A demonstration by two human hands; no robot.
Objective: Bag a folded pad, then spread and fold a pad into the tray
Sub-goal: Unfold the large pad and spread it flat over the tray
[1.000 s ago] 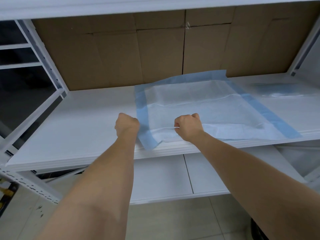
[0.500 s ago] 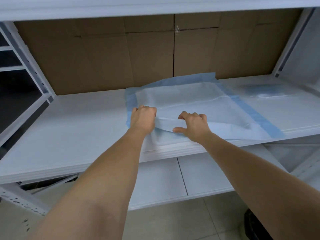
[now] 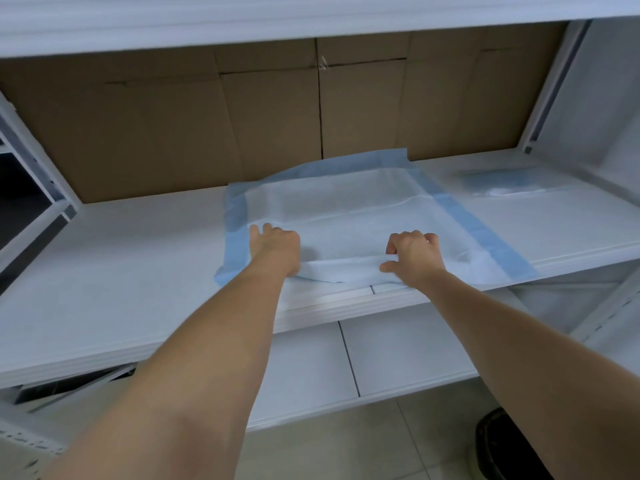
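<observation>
Pinching folded pad (image 3: 346, 216) edge: right hand (image 3: 414, 258); left hand (image 3: 275, 249) pressing flat.

no readable text, no labels, brands, numbers or signs on the pad (image 3: 346, 209), the white shelf (image 3: 121, 271) or the cardboard backing (image 3: 156, 133)
</observation>
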